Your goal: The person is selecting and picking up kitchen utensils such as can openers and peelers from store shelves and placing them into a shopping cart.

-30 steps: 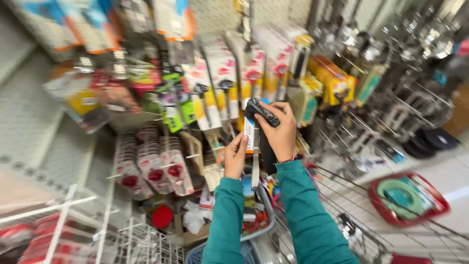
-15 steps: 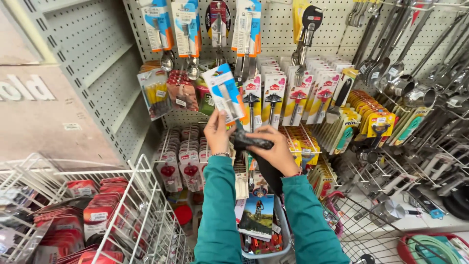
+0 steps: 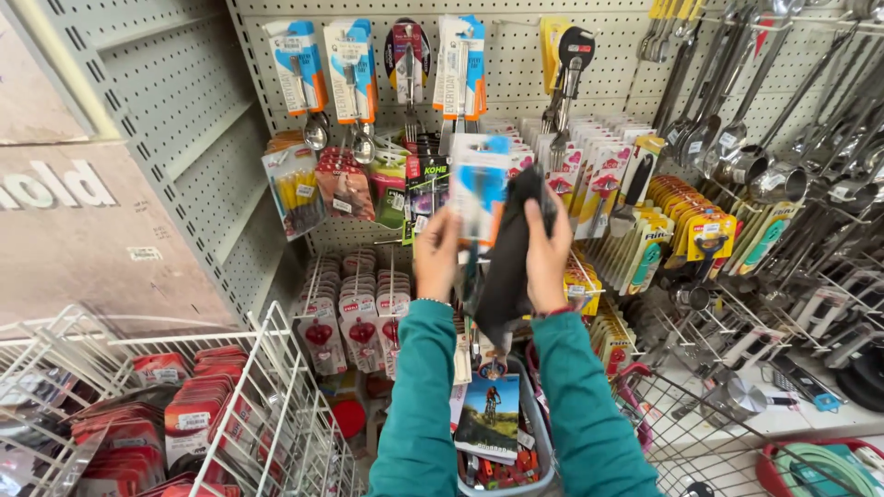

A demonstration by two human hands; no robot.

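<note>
In the head view, at centre frame, the left hand (image 3: pixel 436 250) has its grip clamped on a blue-and-white carded utensil pack (image 3: pixel 479 189), which stands above its fingers. Just beside it, the right hand (image 3: pixel 547 253) grips a dark black pouch (image 3: pixel 508 267) before the pegboard (image 3: pixel 516 69).

Teal sleeves (image 3: pixel 419 405), blue/white carded pkg (image 3: pixel 479 189), black utensil (image 3: pixel 511 267), grey pegboard (image 3: pixel 525 74), white wire basket (image 3: pixel 267 405).

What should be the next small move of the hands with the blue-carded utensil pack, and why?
Probably lift the pack toward a free pegboard hook. The left hand holds it upright before the hanging rows, while the right hand is full with a black pouch.
</note>
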